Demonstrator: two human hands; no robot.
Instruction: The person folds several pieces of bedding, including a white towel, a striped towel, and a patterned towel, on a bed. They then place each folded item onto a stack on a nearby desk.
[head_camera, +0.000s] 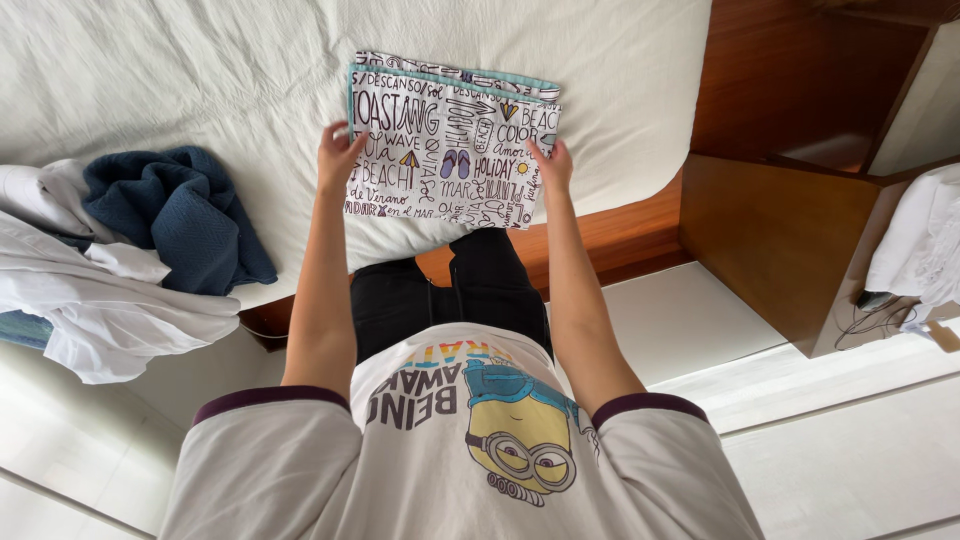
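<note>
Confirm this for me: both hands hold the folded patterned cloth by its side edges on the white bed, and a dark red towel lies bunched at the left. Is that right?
Not quite: the head view shows the bunched towel is dark blue, not dark red. The rest stands: the left hand and right hand hold the folded patterned cloth by its side edges on the white bed.

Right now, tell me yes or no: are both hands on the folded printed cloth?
Yes, the left hand grips one side edge of the folded printed cloth and the right hand grips the opposite edge.

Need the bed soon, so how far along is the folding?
Done: the printed cloth lies folded into a flat rectangle on the white bed. In hand: left hand and right hand grip its sides. Left: the blue towel and white clothes lie crumpled.
</note>
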